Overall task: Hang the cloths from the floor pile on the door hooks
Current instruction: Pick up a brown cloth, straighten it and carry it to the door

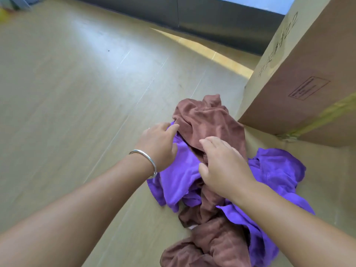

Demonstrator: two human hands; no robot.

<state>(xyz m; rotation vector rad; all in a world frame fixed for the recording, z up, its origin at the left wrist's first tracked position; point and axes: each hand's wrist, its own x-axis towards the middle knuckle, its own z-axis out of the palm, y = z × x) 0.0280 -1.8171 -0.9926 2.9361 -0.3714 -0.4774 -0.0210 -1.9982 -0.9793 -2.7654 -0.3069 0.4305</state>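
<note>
Down on the floor [77,93], tight against the big cardboard box [300,78], sits the pile of cloths [217,191], brown and purple ones tangled together. Both hands are onto it at the end nearest the box. The left hand [158,143], silver bangle [146,157] on its wrist, lies with fingers stretched forward over a purple cloth [179,174], fingertips at the edge of the top brown cloth [208,120]; it looks to be pressing, not gripping. The right hand [221,160] rests across the brown cloth beside it, fingers spread and slightly bent. Whether anything is pinched beneath that palm, I can't tell.

These look like soft, fluffy microfibre towels: light, limp, no stiffness at all, and likely to cling and drag a neighbour along. Best hold, I'd say, is a hem or corner of that top brown one, whose edge shows just ahead of the left fingertips. Lift it clear and shake it loose before carrying.

Room to move: the box walls off the pile's far side, so the open way out is the bare floor on the side away from the box. No door or hooks are in sight from here.
</note>
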